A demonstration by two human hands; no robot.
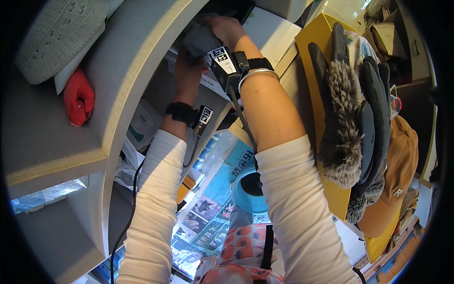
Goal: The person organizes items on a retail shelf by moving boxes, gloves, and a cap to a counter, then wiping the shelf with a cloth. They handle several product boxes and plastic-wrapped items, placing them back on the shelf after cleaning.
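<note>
A crumpled dark grey bundle (200, 38), thin plastic or cloth, is held between my two hands inside a shelf compartment. My right hand (227, 30) bends over its upper right side, with the fingertips hidden. From below, my left hand (188, 71) grips it, its fingers partly covered by the bundle. Each wrist carries a black strap with a small cabled device; a silver bangle (259, 76) circles the right forearm. Just below the bundle, a white printed box (212, 83) lies on the shelf. Another white box (269, 32) sits to the right of my right hand.
A curved shelf edge (131, 71) runs along the left. On that shelf are a white knitted item (64, 39) and a red object (78, 97). At right, a yellow box (324, 142) has black fur-trimmed gloves (344, 117) and a brown cap (400, 170). Below stands a blue stool-like object (244, 202).
</note>
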